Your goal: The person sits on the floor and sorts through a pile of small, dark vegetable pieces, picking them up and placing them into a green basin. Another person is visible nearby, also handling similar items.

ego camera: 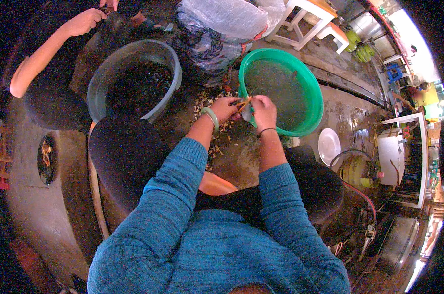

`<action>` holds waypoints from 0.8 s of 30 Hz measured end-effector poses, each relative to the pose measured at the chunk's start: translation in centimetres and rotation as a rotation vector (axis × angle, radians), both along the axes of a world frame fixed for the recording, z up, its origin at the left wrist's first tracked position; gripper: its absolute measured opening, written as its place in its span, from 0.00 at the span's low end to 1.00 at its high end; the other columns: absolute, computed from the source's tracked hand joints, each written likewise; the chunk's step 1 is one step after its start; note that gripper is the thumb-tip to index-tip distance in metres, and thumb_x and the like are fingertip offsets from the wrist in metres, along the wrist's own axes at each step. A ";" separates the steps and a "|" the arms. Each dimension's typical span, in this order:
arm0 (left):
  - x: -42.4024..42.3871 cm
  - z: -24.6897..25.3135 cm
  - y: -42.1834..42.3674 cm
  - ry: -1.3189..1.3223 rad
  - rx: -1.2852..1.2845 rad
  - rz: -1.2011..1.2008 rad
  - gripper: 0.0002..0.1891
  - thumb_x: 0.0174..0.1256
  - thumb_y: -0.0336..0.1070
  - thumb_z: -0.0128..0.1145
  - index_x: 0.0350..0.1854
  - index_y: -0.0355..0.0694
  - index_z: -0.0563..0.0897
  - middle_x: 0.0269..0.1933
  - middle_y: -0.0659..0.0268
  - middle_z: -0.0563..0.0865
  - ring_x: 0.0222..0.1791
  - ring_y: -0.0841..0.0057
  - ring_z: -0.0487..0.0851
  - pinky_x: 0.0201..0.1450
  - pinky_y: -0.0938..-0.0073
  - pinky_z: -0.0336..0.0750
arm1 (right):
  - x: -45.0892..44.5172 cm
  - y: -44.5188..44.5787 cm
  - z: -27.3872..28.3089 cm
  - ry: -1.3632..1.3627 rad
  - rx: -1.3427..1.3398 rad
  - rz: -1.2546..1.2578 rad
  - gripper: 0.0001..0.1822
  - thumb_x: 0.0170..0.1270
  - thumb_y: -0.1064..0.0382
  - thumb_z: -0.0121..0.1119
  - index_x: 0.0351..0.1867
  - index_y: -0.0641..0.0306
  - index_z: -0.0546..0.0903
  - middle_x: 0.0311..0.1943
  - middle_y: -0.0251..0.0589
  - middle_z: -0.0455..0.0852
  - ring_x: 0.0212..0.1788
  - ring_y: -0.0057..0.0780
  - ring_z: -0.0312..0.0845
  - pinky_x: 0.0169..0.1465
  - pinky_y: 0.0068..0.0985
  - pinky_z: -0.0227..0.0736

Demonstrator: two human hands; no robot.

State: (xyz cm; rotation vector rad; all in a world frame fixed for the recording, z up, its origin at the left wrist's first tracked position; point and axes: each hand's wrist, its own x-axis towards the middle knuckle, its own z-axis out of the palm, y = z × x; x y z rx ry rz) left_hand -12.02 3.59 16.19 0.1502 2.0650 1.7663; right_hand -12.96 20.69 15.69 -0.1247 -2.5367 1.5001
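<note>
My left hand (225, 109), with a pale green bangle at its wrist, pinches a small orange and dark piece (241, 104), too blurred to name. My right hand (265, 113), a dark band around its wrist, meets it from the other side with fingertips closed on the same piece. A grey, blade-like metal thing (247, 113) shows between the hands; which hand holds it is unclear. Both hands are over the near left rim of a green plastic basin (318, 99) of cloudy water. Pale and dark scraps (215, 151) litter the floor beneath.
At left stands a grey tub (177, 70) with a dark heap inside. Another person's arm (51, 51) reaches in beyond it. Behind are a large plastic sack (222, 22) and white stools (302, 22). A white plate (329, 146) and green gas cylinder (356, 172) sit at right.
</note>
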 end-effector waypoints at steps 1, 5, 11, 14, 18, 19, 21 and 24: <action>0.0 -0.2 0.0 -0.031 0.042 -0.006 0.18 0.62 0.35 0.52 0.54 0.41 0.78 0.34 0.67 0.86 0.28 0.82 0.81 0.33 0.79 0.77 | -0.1 0.3 0.1 -0.070 -0.148 -0.078 0.05 0.58 0.65 0.59 0.33 0.61 0.82 0.31 0.40 0.84 0.32 0.31 0.82 0.40 0.30 0.76; 0.0 -0.9 0.4 -0.053 0.138 0.012 0.19 0.61 0.32 0.49 0.55 0.41 0.78 0.39 0.63 0.86 0.32 0.79 0.83 0.40 0.77 0.78 | -0.4 1.8 0.4 -0.162 -0.481 -0.078 0.11 0.63 0.60 0.56 0.41 0.64 0.77 0.35 0.37 0.83 0.36 0.27 0.80 0.33 0.23 0.75; -0.2 -1.4 0.4 -0.039 0.019 -0.072 0.19 0.62 0.33 0.46 0.56 0.41 0.78 0.45 0.60 0.85 0.37 0.74 0.84 0.47 0.72 0.78 | -0.3 2.7 0.0 -0.214 -1.045 -0.213 0.06 0.61 0.65 0.52 0.34 0.66 0.75 0.30 0.41 0.82 0.27 0.30 0.80 0.27 0.23 0.74; -0.1 -1.3 0.3 -0.068 -0.072 -0.086 0.19 0.64 0.33 0.45 0.56 0.42 0.77 0.47 0.63 0.84 0.38 0.75 0.83 0.46 0.73 0.77 | -0.6 4.0 -0.9 -0.229 -1.128 -0.244 0.06 0.61 0.64 0.52 0.31 0.64 0.77 0.28 0.39 0.82 0.27 0.29 0.80 0.26 0.22 0.73; -1.4 1.8 1.5 -0.315 0.506 0.100 0.15 0.69 0.38 0.46 0.54 0.43 0.77 0.43 0.69 0.83 0.35 0.77 0.80 0.38 0.75 0.76 | -1.2 5.0 -4.3 -0.243 -0.599 -0.123 0.05 0.59 0.66 0.54 0.33 0.64 0.79 0.29 0.37 0.83 0.27 0.25 0.79 0.27 0.21 0.73; -2.1 3.5 2.1 -0.291 0.602 0.145 0.14 0.69 0.39 0.46 0.53 0.44 0.77 0.42 0.70 0.83 0.34 0.78 0.80 0.37 0.76 0.75 | -1.3 4.8 -5.4 -0.232 -0.421 -0.065 0.06 0.58 0.67 0.55 0.35 0.64 0.80 0.30 0.36 0.83 0.26 0.24 0.78 0.27 0.20 0.73; -5.7 8.4 2.9 -0.192 0.754 0.187 0.11 0.69 0.39 0.48 0.47 0.42 0.78 0.42 0.69 0.83 0.38 0.78 0.80 0.39 0.76 0.75 | -1.6 3.0 -7.7 -0.266 -0.060 0.146 0.06 0.59 0.65 0.55 0.34 0.63 0.81 0.29 0.36 0.84 0.25 0.22 0.78 0.27 0.21 0.74; -13.1 18.0 2.9 0.459 0.417 0.140 0.10 0.68 0.38 0.50 0.45 0.39 0.78 0.42 0.61 0.83 0.44 0.69 0.81 0.45 0.67 0.77 | -0.1 -0.2 -9.3 -0.152 0.283 0.533 0.09 0.59 0.57 0.56 0.35 0.56 0.83 0.30 0.41 0.85 0.30 0.35 0.81 0.35 0.32 0.77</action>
